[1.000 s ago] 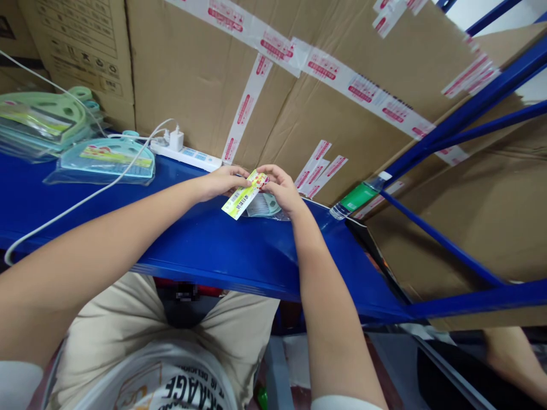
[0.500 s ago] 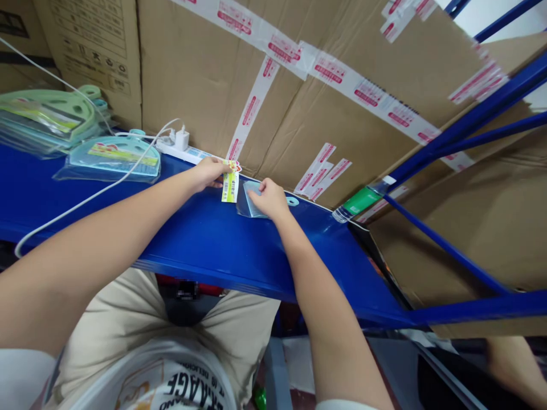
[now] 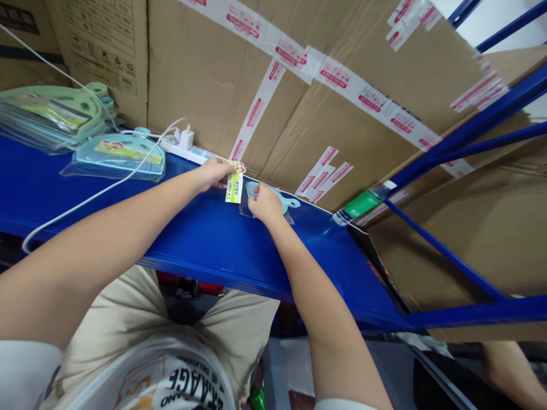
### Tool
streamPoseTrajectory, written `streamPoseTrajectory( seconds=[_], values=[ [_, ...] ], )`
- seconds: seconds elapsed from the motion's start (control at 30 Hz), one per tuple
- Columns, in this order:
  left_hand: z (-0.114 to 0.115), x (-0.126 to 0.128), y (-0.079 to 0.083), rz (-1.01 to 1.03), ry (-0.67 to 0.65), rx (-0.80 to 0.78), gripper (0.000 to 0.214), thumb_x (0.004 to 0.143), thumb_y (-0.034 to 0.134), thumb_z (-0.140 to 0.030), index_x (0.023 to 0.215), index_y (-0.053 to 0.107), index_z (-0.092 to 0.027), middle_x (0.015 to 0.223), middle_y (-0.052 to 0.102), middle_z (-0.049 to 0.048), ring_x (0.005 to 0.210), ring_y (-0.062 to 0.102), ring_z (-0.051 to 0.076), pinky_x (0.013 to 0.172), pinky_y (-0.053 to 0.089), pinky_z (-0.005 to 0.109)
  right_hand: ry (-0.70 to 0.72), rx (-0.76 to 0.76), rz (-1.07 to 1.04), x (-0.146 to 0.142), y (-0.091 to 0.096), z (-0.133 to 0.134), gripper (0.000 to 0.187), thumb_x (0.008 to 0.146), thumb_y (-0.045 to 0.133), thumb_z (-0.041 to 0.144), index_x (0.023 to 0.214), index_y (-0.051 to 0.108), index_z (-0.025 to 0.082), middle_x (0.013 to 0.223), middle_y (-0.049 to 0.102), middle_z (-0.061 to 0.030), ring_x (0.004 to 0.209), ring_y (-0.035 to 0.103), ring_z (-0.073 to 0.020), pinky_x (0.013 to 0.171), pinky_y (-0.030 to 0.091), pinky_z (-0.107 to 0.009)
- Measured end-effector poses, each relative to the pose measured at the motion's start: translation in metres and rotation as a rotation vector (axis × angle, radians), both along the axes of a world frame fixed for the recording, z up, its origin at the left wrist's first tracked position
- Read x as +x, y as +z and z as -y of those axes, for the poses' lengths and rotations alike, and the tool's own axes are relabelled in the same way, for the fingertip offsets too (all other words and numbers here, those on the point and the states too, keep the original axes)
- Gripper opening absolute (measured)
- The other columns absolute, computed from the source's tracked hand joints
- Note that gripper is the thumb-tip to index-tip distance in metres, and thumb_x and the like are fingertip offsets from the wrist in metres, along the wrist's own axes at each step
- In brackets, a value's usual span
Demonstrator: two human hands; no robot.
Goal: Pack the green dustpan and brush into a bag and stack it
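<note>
My left hand (image 3: 212,173) pinches a yellow, white and red printed label card (image 3: 234,187) by its upper part, just above the blue shelf. Close to its right, my right hand (image 3: 267,204) closes over a light-blue dustpan (image 3: 290,203) in a clear plastic bag (image 3: 245,208). The dustpan's round-holed handle points right, and my fingers hide much of its body. Card and bag lie a small distance apart.
More bagged dustpans, a light-blue one (image 3: 122,154) and a green-topped stack (image 3: 55,111), lie at left. A white cable (image 3: 102,185) crosses from the power strip (image 3: 175,149). A bottle (image 3: 363,204) stands tilted at right. Cardboard (image 3: 205,74) walls the back. Another person's arm (image 3: 510,364) shows lower right.
My right hand has shifted slightly left on the bagged dustpan, and more of the dustpan's handle shows at its right. My left hand still holds the card. The view has shifted slightly.
</note>
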State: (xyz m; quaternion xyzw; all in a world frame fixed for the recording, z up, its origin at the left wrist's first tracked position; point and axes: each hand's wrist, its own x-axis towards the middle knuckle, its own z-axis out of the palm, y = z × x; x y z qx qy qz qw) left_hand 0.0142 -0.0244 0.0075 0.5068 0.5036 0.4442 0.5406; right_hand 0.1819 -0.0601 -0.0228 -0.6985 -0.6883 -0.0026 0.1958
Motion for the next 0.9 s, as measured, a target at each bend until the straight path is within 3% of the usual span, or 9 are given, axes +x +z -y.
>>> streamPoseTrajectory(
  seconds=[0.13, 0.33, 0.63, 0.73, 0.9],
  values=[
    [-0.001, 0.0, -0.002, -0.002, -0.024, -0.007, 0.013, 0.077, 0.074, -0.009, 0.083, 0.067, -0.018, 0.074, 0.064, 0.0033, 0.071, 0.06, 0.015, 0.07, 0.051, 0.03, 0.013, 0.043, -0.168, 0.008, -0.007, -0.009, 0.017, 0.078, 0.061, 0.02, 0.086, 0.048, 0.028, 0.087, 0.069, -0.0086, 0.093, 0.067, -0.0323, 0.087, 0.053, -0.047],
    [-0.004, 0.0, -0.007, -0.041, -0.084, -0.039, 0.012, 0.076, 0.074, -0.009, 0.076, 0.066, -0.018, 0.071, 0.066, 0.0049, 0.069, 0.06, 0.017, 0.068, 0.049, 0.03, 0.023, 0.085, -0.293, 0.009, -0.005, -0.01, 0.015, 0.076, 0.057, 0.018, 0.079, 0.046, 0.029, 0.066, 0.059, 0.002, 0.077, 0.063, -0.0248, 0.079, 0.051, -0.037],
    [0.0, 0.001, -0.009, -0.14, -0.212, -0.132, 0.011, 0.07, 0.072, -0.005, 0.072, 0.071, -0.015, 0.069, 0.07, 0.0074, 0.063, 0.064, 0.016, 0.059, 0.047, 0.027, 0.062, -0.06, -0.56, -0.004, 0.004, -0.004, 0.015, 0.078, 0.051, 0.012, 0.072, 0.049, 0.025, 0.051, 0.044, 0.0096, 0.048, 0.047, -0.0138, 0.053, 0.037, -0.024],
    [-0.002, 0.0, -0.011, -0.144, -0.251, -0.111, 0.012, 0.066, 0.073, -0.005, 0.071, 0.072, -0.016, 0.063, 0.069, 0.0058, 0.06, 0.063, 0.016, 0.054, 0.044, 0.024, 0.097, -0.144, -0.66, -0.009, 0.004, -0.002, 0.017, 0.081, 0.05, 0.01, 0.073, 0.049, 0.025, 0.048, 0.042, 0.0111, 0.037, 0.04, -0.0112, 0.043, 0.033, -0.022],
    [-0.007, -0.001, -0.017, -0.183, -0.255, -0.075, 0.013, 0.065, 0.075, -0.007, 0.062, 0.069, -0.017, 0.058, 0.065, 0.0046, 0.052, 0.057, 0.013, 0.047, 0.038, 0.023, 0.177, -0.166, -0.751, -0.013, 0.003, 0.003, 0.021, 0.083, 0.053, 0.008, 0.071, 0.048, 0.025, 0.046, 0.04, 0.0109, 0.034, 0.039, -0.0103, 0.035, 0.028, -0.02]
  ],
)
